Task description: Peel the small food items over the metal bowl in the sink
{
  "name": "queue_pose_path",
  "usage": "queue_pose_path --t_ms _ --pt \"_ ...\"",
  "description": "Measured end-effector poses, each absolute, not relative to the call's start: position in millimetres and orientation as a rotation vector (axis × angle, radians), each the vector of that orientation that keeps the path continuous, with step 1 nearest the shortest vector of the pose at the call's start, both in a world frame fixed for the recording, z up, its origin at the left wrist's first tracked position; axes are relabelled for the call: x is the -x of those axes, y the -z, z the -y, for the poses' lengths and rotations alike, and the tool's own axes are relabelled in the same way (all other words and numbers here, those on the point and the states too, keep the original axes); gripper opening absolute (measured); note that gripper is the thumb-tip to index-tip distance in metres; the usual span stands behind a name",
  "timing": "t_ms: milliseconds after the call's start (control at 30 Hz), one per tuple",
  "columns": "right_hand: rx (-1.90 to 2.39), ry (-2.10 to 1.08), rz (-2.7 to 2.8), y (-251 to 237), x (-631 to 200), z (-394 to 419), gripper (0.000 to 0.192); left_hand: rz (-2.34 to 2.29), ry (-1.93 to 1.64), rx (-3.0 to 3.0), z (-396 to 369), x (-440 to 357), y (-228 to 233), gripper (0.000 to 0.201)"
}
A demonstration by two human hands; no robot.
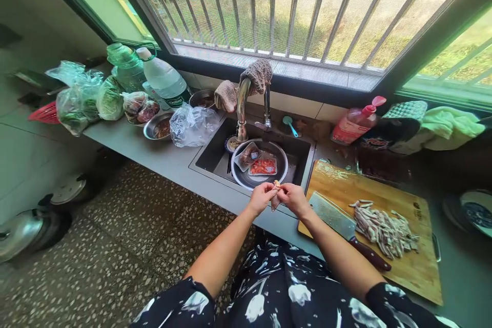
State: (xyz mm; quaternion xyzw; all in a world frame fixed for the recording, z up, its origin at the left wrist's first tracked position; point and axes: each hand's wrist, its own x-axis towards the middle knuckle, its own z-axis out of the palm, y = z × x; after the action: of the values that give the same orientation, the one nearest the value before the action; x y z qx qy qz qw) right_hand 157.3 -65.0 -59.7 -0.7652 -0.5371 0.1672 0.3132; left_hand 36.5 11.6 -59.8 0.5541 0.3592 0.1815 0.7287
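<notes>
My left hand (261, 198) and my right hand (292, 199) meet at the sink's front edge, both with fingers pinched. Between them they grip a small pinkish piece (275, 202) with a yellowish tip; its exact kind is unclear. Just beyond, a metal bowl (282, 180) in the sink holds a clear pack of red food (263, 166) and another pack with brownish contents (246, 157). To the right of my right hand lies a cleaver (333, 215) on a wooden cutting board (413, 266), beside a pile of pale sliced strips (384, 229).
The faucet (242, 110), draped with a cloth, rises behind the bowl. Left on the counter are a crumpled plastic bag (194, 125), a metal bowl (157, 127), a large water bottle (163, 77) and bagged vegetables (79, 102). A pink soap bottle (351, 124) stands back right.
</notes>
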Motion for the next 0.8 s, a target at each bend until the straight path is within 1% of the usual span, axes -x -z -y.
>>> queue_pose_path --t_ms 67,133,267,300,367,433,500,567,700,800 --pt "2.068 -0.4 1.34 67.3 -160.3 62.2 0.02 -0.834 -0.435 -1.149 -10.0 -35.5 62.6 0.039" --pt "2.089 -0.453 1.225 72.7 -165.5 59.2 0.021 -0.866 -0.466 -1.053 -9.6 -33.8 63.4 0.041" --pt "1.946 -0.823 1.095 68.1 -174.4 54.6 0.026 -0.876 -0.482 -0.903 -11.9 -29.5 62.9 0.043" --pt "1.921 -0.849 1.103 63.8 -174.7 53.9 0.026 -0.877 -0.486 -0.884 -12.7 -28.6 63.1 0.043" --pt "1.902 -0.778 1.176 53.4 -172.6 52.5 0.023 -0.877 -0.504 -0.87 -14.1 -27.2 64.1 0.042" --pt "1.882 -0.693 1.307 43.4 -167.9 51.3 0.021 -0.861 -0.533 -0.89 -14.9 -26.5 65.7 0.041" --pt "1.866 -0.691 1.423 36.2 -163.1 50.1 0.02 -0.834 -0.558 -0.952 -15.3 -25.9 67.7 0.038" --pt "1.885 -0.763 1.455 33.0 -160.6 49.5 0.019 -0.818 -0.578 -1.036 -15.7 -25.2 69.4 0.034" --pt "1.818 -1.003 1.362 35.2 -162.6 50.5 0.025 -0.796 -0.573 -1.176 -17.1 -22.5 70.8 0.029" --pt "1.781 -1.034 1.341 38.2 -163.9 51.7 0.026 -0.786 -0.555 -1.229 -17.5 -21.0 69.4 0.028"
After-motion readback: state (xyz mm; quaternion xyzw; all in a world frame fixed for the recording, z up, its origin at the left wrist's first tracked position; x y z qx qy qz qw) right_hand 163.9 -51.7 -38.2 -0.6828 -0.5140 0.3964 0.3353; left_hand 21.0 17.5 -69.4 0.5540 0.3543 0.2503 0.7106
